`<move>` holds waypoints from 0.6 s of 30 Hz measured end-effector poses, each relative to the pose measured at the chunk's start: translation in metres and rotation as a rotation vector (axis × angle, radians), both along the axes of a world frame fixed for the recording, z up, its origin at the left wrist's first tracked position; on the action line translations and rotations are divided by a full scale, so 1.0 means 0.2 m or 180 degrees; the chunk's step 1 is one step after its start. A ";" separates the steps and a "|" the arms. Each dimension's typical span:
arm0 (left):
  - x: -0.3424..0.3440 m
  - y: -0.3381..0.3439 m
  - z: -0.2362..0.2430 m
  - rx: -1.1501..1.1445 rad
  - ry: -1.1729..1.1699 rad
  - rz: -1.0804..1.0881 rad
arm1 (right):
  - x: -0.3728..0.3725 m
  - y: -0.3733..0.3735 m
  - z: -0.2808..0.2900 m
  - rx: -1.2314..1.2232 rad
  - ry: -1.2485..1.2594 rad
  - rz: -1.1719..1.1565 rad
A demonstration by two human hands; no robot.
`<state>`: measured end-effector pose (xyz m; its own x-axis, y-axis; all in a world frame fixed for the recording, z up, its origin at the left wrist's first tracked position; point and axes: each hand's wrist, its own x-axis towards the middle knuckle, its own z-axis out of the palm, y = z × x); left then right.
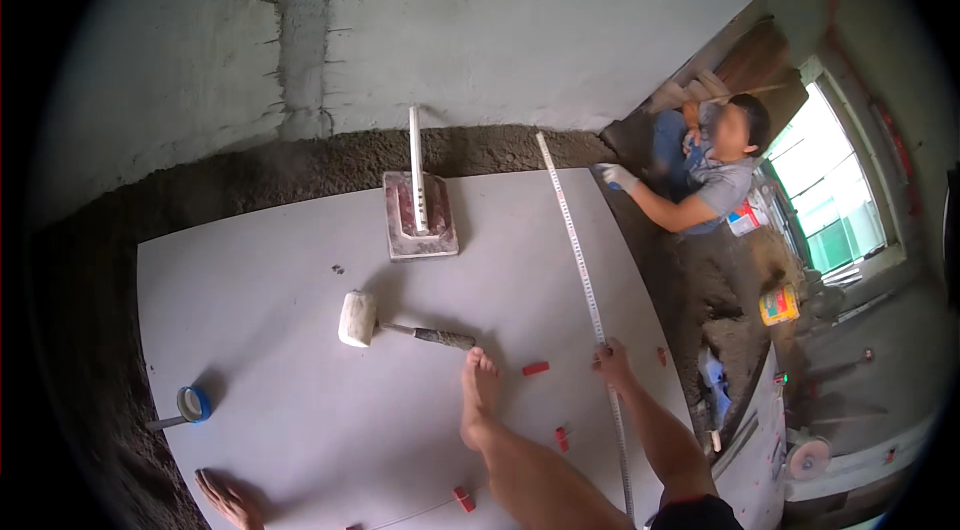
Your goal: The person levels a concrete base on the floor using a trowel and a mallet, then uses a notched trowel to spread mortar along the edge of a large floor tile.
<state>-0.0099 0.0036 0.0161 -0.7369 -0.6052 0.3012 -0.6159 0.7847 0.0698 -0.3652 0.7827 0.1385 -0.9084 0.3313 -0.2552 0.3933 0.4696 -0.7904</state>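
Observation:
A large pale grey tile (300, 260) spreads beneath me. My right hand (612, 366) is closed on the white, marked blade of a tape measure (574, 245), which stretches across the tile past its far edge. At the lower left, my left hand (228, 500) lies on the tile near its edge, fingers stretched out, holding nothing. My bare foot (480, 392) rests on the tile, beside the handle end of a white-headed mallet (357, 319). Further off stands a square, mortar-stained plate tool with an upright white handle (422, 215).
A blue ring-shaped thing with a grey strip (193, 404) sits at the left. Red wedges (536, 369) lie scattered about. Dark mortar (370, 152) borders the tile below the wall. At the right, a crouching co-worker (715, 185) has a gloved hand by the tile's corner, near a yellow bucket (779, 305).

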 end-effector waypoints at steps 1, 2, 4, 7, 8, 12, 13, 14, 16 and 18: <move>-0.03 0.03 0.00 0.0244 0.0475 -0.0097 | -0.07 0.00 -0.05 0.0001 -0.0117 -0.0245; -0.04 0.06 0.01 0.0476 0.0953 -0.0183 | -0.15 0.01 -0.09 -0.0038 -0.0139 -0.0196; -0.04 0.04 0.02 0.0285 0.0732 -0.0222 | -0.26 0.02 -0.16 0.0018 -0.0302 -0.0248; -0.02 0.01 -0.01 -0.0036 0.0251 -0.0288 | -0.38 0.00 -0.21 0.0525 -0.0440 -0.0068; -0.02 0.00 -0.02 -0.0220 0.0028 -0.0244 | -0.43 -0.02 -0.23 0.0355 -0.0396 -0.0071; 0.02 -0.05 -0.09 -0.0380 -0.0537 -0.0055 | -0.58 -0.05 -0.32 0.0875 -0.0354 0.0110; 0.03 -0.05 -0.12 -0.0367 -0.0694 0.0035 | -0.61 -0.06 -0.36 0.1384 -0.0268 0.0275; 0.03 -0.06 -0.15 -0.0359 -0.0889 0.0122 | -0.65 -0.05 -0.39 0.1204 -0.0234 0.0284; 0.03 -0.08 -0.20 -0.0432 -0.1311 0.0266 | -0.71 -0.05 -0.46 0.1678 -0.0078 0.0411; 0.04 -0.10 -0.22 -0.0840 -0.1964 0.0315 | -0.77 -0.05 -0.51 0.1358 0.0136 0.0515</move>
<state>-0.0025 -0.0164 -0.0284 -0.7662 -0.6425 -0.0100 -0.5512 0.6651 -0.5038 -0.5186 0.7719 0.0371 -0.9639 0.2515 -0.0879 0.2592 0.8093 -0.5270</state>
